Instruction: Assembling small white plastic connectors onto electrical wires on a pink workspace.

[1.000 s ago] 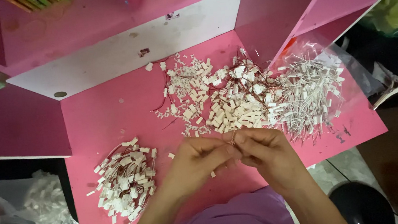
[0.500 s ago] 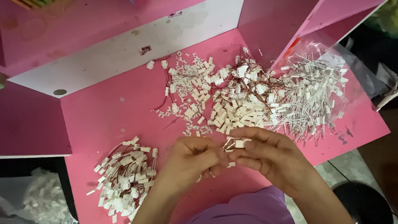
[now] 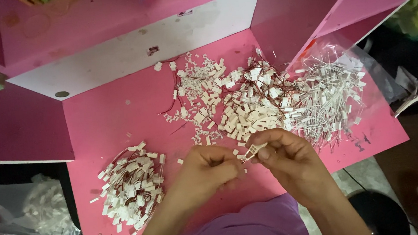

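My right hand (image 3: 287, 157) pinches a small white plastic connector (image 3: 254, 150) between thumb and fingers, just in front of a big heap of white connectors (image 3: 248, 104) on the pink table (image 3: 119, 125). My left hand (image 3: 207, 170) is curled closed beside it, its fingertips at the thin wire end that comes off the connector. To the left lies a pile of finished wired connectors (image 3: 131, 184). On the right lies a spread of white parts with thin wires (image 3: 328, 97) on a clear plastic bag.
Pink partition walls (image 3: 13, 124) enclose the table on the left, back and right. A clear bag of white parts (image 3: 41, 213) lies below the table's left edge. A dark round bin (image 3: 378, 213) stands at the lower right. My purple garment (image 3: 249, 230) fills the bottom centre.
My hands have drawn slightly apart, and the white connector now shows between them in my right fingers. The piles have not moved.
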